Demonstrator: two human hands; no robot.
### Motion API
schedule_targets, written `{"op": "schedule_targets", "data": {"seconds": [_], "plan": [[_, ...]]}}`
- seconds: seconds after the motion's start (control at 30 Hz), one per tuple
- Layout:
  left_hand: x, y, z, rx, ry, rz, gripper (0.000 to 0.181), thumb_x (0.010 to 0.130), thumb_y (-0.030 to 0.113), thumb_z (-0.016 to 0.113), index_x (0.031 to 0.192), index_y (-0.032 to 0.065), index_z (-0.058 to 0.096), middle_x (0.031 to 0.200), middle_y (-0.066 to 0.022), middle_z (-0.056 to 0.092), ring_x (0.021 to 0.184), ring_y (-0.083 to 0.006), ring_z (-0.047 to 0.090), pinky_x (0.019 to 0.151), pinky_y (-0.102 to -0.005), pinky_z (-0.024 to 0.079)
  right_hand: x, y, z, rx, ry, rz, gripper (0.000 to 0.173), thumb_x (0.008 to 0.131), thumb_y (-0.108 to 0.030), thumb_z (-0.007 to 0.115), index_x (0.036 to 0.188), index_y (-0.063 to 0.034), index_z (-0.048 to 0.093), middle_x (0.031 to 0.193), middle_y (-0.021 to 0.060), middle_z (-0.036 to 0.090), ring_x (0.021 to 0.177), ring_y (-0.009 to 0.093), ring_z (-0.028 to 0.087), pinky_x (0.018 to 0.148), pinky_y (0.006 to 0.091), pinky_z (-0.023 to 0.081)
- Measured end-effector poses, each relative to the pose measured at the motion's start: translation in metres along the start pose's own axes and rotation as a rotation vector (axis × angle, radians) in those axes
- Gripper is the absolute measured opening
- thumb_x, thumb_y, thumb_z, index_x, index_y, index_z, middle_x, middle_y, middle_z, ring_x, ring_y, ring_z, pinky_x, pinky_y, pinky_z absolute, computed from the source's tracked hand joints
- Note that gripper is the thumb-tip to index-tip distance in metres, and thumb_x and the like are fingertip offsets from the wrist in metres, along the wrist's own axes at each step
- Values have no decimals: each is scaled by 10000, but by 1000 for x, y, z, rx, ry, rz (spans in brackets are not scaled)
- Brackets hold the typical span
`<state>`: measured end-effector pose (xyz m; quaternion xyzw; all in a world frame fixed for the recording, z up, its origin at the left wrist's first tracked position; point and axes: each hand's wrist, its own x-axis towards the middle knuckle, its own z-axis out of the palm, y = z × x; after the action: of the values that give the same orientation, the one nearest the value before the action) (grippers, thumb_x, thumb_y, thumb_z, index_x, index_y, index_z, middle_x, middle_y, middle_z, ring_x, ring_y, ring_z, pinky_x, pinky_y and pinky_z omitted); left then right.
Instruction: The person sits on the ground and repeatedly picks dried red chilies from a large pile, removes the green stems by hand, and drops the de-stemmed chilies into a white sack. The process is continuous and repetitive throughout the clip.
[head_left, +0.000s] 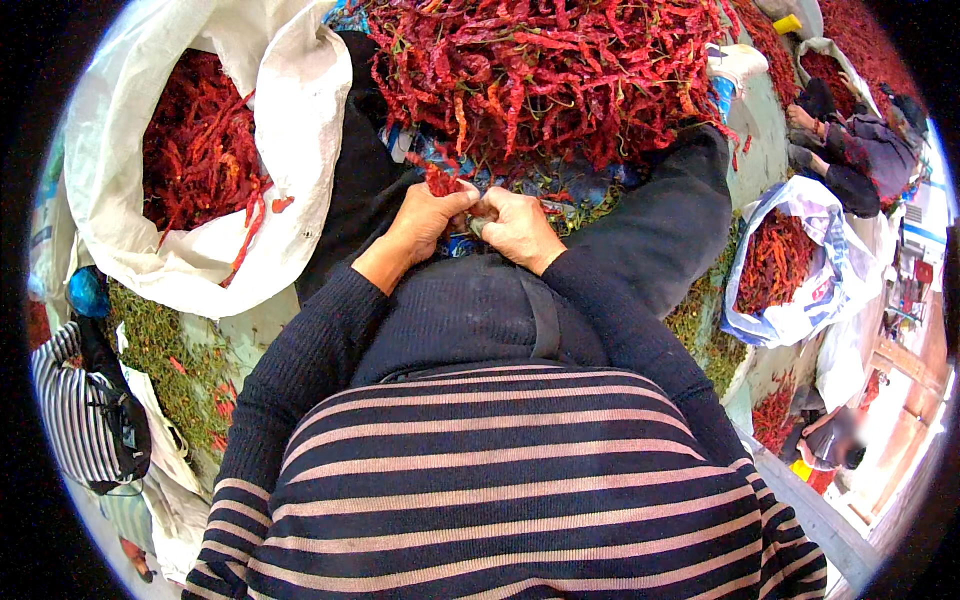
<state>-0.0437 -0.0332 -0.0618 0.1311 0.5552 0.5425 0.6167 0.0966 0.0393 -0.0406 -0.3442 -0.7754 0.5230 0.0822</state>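
My left hand (427, 217) is closed on a few dried red chilies (441, 178), whose wrinkled pods stick up above the thumb. My right hand (519, 225) meets it at the fingertips, thumb and fingers pinched together; what lies between them is too small to make out, perhaps chili stems. Just beyond both hands rises a large heap of dried red chilies (540, 75), some with green stems. Loose stems (581, 214) lie on a blue sheet between my legs. To the left stands an open white woven sack (300, 142) with chilies inside, several of them on its rim.
A white and blue sack (847, 277) of chilies stands at the right. Green stems (172, 352) litter the floor at the left. Other people sit at the upper right (870, 150), lower right (829, 442) and far left (75, 412). A shoe (739, 61) shows beside the heap.
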Motion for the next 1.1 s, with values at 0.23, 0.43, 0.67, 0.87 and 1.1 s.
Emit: {"op": "schedule_targets", "data": {"seconds": [0.23,0.43,0.67,0.87,1.1], "plan": [[-13,21,-2,-174,23,26,100,804,142,582,830,47,597,720,-16,585,580,-103,493,514,-241,404,-3,-15,-7,347,-61,97,189,709,4,530,893,6,573,727,19,559,598,60,489,521,217,412],[-14,25,-5,-188,56,80,95,782,108,602,846,37,603,748,-31,606,566,-89,478,523,-234,387,-1,-12,-9,479,-160,279,155,815,-86,533,926,12,578,681,18,555,485,72,472,451,214,393],[-12,18,-2,131,6,250,141,725,56,624,861,38,592,757,6,577,682,-81,522,618,-230,424,3,-7,-1,540,-177,321,123,806,-96,533,875,-28,609,722,42,604,493,79,496,463,223,411],[-18,24,-1,240,16,178,117,693,36,618,805,35,585,668,26,525,559,-61,463,498,-213,366,4,-4,-5,241,-161,154,180,739,-94,573,896,-17,615,721,57,607,557,116,543,515,281,450],[-25,31,3,385,-59,183,81,692,6,607,706,41,535,626,29,488,538,-64,434,496,-217,345,0,-3,-6,77,-154,74,179,697,-65,537,842,6,614,703,112,612,637,164,571,592,313,450]]}}
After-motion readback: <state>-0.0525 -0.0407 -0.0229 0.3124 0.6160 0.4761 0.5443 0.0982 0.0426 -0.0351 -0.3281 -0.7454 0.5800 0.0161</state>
